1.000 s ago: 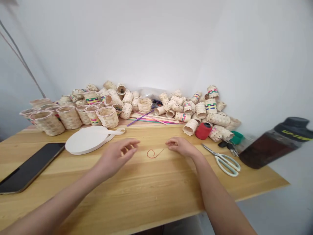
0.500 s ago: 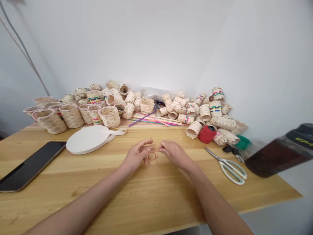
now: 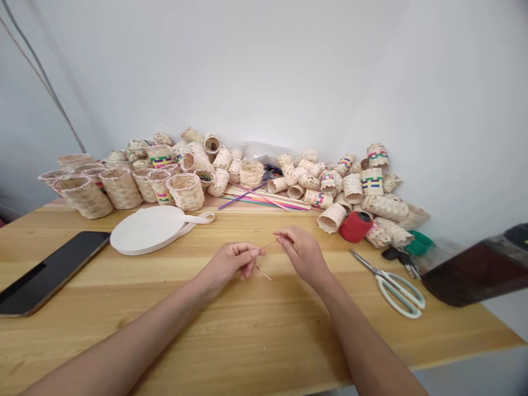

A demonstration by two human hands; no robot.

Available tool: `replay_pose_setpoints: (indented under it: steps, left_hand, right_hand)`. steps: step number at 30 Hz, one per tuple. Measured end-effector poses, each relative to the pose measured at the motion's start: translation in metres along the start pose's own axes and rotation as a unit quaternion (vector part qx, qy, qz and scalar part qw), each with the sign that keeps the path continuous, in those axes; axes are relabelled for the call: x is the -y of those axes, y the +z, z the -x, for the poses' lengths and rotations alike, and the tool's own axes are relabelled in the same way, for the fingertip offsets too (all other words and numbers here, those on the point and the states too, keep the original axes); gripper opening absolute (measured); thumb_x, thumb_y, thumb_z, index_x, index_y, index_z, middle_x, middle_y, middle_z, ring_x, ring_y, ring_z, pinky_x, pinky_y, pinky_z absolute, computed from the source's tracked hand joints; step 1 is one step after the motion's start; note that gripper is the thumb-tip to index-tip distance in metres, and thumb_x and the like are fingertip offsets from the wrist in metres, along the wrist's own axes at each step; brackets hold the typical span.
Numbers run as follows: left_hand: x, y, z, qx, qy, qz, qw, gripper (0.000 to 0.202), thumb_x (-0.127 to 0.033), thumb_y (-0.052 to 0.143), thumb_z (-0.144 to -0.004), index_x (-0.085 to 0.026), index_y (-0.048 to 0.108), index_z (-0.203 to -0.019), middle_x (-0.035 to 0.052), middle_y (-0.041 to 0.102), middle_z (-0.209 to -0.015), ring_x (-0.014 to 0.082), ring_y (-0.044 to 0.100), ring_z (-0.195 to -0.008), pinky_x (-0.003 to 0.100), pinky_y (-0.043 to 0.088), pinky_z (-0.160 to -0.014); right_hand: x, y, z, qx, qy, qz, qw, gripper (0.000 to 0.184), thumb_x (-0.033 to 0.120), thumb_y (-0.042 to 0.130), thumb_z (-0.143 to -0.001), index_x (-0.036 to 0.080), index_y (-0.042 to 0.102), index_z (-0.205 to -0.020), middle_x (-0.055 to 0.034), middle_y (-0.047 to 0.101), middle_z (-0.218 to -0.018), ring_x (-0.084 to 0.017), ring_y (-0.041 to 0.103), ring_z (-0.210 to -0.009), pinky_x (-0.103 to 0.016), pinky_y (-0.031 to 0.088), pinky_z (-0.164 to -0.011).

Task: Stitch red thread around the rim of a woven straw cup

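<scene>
Left hand (image 3: 235, 262) and right hand (image 3: 304, 255) pinch 1 thin strand (image 3: 270, 243).

Spread across a pale wooden table (image 3: 231, 341): 1 black phone (image 3: 55, 272) at far left, just beside 1 flat white roll of band (image 3: 146, 228) with a loose end looped out to the right. Lined up behind — woven baskets (image 3: 119, 190), upright, near thin colored strips (image 3: 268, 201) and a jumble of woven pieces (image 3: 330, 219). Set toward the right end — 1 red spool (image 3: 353, 227), 1 pair of pale-handled scissors (image 3: 380, 274), keys (image 3: 407, 266) and 1 dark bottle (image 3: 466, 275).
</scene>
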State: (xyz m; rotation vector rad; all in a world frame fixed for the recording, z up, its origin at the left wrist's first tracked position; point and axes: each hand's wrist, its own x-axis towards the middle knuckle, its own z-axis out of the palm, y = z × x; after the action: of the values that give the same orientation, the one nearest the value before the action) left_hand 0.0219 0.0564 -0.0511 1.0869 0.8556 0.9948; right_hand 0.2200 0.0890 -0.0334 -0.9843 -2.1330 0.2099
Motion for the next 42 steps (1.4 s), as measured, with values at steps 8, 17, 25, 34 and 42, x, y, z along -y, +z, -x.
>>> replay_pose_setpoints:
  steps: [8, 17, 25, 34, 42]
  left_hand:
    - [-0.002, -0.01, -0.006, -0.053, 0.021, 0.107, 0.993, 0.023, -0.034, 0.072, -0.073, -0.013, 0.064, -0.079, -0.0046, 0.048, -0.049, 0.0054, 0.04, -0.042, 0.017, 0.029, -0.042]
    - [-0.011, -0.008, -0.004, -0.044, 0.042, 0.178, 0.982, 0.02, -0.029, 0.073, -0.073, -0.012, 0.064, -0.078, -0.0032, 0.048, -0.052, 0.0071, 0.045, -0.045, 0.017, 0.034, -0.044]
    - [-0.024, -0.01, 0.001, -0.022, 0.057, 0.2, 0.978, 0.02, -0.029, 0.074, -0.072, -0.013, 0.063, -0.075, -0.0032, 0.046, -0.053, 0.0075, 0.044, -0.047, 0.018, 0.037, -0.045]
    - [-0.018, -0.034, -0.012, -0.095, 0.084, 0.156, 0.98, 0.02, -0.029, 0.074, -0.072, -0.012, 0.064, -0.077, -0.0027, 0.051, -0.052, 0.0075, 0.045, -0.044, 0.016, 0.031, -0.039]
    - [-0.013, -0.038, -0.014, -0.145, 0.08, 0.145, 0.976, 0.017, -0.026, 0.073, -0.072, -0.012, 0.064, -0.077, -0.0005, 0.058, -0.058, 0.0107, 0.058, -0.054, 0.015, 0.037, -0.041]
  right_hand:
    - [-0.01, 0.003, 0.002, 0.057, 0.056, 0.006, 0.997, 0.024, 0.02, 0.047, -0.091, 0.021, 0.063, -0.11, -0.0066, 0.069, -0.101, -0.02, 0.062, -0.091, -0.032, 0.046, -0.079]
    - [0.014, 0.024, 0.01, 0.226, -0.008, -0.004, 0.974, 0.015, 0.025, 0.069, -0.08, 0.021, 0.067, -0.094, -0.0037, 0.07, -0.095, -0.019, 0.062, -0.088, -0.026, 0.044, -0.074]
    - [0.013, 0.039, 0.011, 0.197, 0.02, 0.004, 0.98, 0.015, 0.011, 0.057, -0.086, 0.02, 0.067, -0.079, -0.0012, 0.066, -0.081, -0.015, 0.06, -0.076, -0.023, 0.04, -0.068]
    - [-0.015, 0.012, 0.004, 0.141, 0.083, 0.003, 0.986, 0.014, 0.017, 0.059, -0.087, 0.02, 0.068, -0.076, -0.0016, 0.069, -0.081, -0.016, 0.062, -0.078, -0.025, 0.042, -0.069]
    - [-0.015, 0.01, 0.005, 0.149, 0.103, 0.021, 0.983, 0.017, 0.02, 0.056, -0.088, 0.024, 0.072, -0.089, -0.0021, 0.072, -0.092, -0.018, 0.064, -0.086, -0.027, 0.045, -0.074]
